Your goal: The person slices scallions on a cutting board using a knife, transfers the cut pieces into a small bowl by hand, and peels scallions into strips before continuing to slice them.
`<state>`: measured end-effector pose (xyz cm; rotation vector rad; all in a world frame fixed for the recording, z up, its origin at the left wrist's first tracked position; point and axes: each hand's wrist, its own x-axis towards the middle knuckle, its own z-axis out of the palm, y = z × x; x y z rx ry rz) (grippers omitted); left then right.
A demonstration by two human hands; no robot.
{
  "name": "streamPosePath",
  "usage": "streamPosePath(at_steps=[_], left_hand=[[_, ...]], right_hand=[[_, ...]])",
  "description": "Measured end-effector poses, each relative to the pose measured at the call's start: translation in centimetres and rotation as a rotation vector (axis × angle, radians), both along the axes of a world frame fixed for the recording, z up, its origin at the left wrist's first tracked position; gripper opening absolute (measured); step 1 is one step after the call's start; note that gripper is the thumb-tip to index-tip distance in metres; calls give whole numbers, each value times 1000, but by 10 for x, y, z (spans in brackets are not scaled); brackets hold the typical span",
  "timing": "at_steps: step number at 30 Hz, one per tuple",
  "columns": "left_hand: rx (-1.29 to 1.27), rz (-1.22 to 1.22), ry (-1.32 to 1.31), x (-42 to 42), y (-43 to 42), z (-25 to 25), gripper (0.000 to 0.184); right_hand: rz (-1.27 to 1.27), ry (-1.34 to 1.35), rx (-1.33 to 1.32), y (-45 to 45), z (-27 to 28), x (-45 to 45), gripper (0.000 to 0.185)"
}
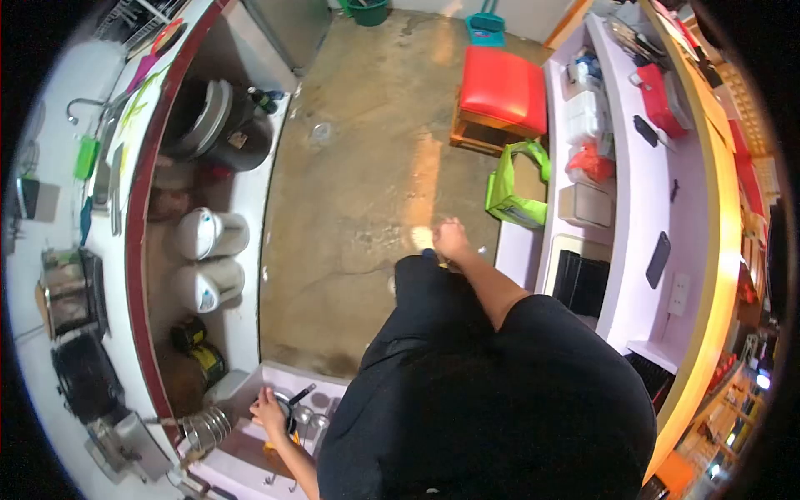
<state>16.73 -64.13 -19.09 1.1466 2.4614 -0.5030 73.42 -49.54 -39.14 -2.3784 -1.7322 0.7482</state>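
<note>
Near the lower left, my left hand (pixel 268 410) is beside a dark pan (pixel 287 412) with a black handle, over a pale lilac shelf (pixel 250 450). Its fingers are partly spread, and no held object shows; whether it touches the pan is unclear. Metal ladles (pixel 310 419) hang or lie just right of the pan. A coiled wire rack (pixel 206 429) is left of that hand. My right hand (pixel 451 238) is held low in front of my legs, above the brown floor (pixel 358 183), its fingers loosely bent with nothing visible in them.
A red-topped stool (pixel 503 87) and a green bag (pixel 518 187) stand by the right shelving (pixel 612 167). Two white buckets (pixel 212 234) sit under the left counter (pixel 137 192). A phone (pixel 658 260) lies on the right shelf. A green dustpan (pixel 486 32) is at the back.
</note>
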Motion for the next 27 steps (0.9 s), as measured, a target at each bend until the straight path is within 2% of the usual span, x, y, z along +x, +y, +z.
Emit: streamPosePath(at_steps=[3,5,8,9,11,13,15,16,18,19,21,25,27], left_hand=[[-44,6,-48,-2,-47,-14,55],[-28,69,-197,-42,-88,-56,57],[-195,-3,-111,-17,-92,-49,59],[-188,-49,-95,-12,-94,-52,56],[-92,-108,-250,-12,-87,-68,51],[-166,-176,-94,45,-53,-47,47],[-58,-213,-11,129,-9,-16,45],[-67,-207,57,169,11,-6,43],[19,-522,11,233,35,3,36],[109,-503,-37,263,42,-2,34],[46,-549,-112,308,51,-18,35],[-22,-759,-357,392,75,-24,33],[-77,-825,-397,433,88,-15,35]], right_hand=[[-9,-18,-26,-22,-18,23,24],[-19,19,-16,-36,-28,42,25],[93,34,19,-52,-37,74,25],[97,21,50,-58,-42,84,24],[101,-9,112,-74,-52,107,23],[-104,33,33,-95,-82,128,16],[58,-128,-58,-107,-106,155,13],[327,-308,-95,-114,-113,168,13],[94,-76,-90,-111,-108,175,12],[-3,-10,-63,-108,-103,170,12],[-243,90,-32,-112,-100,174,12],[-341,159,-2,-120,-137,170,12],[-349,195,-2,-123,-165,167,11]])
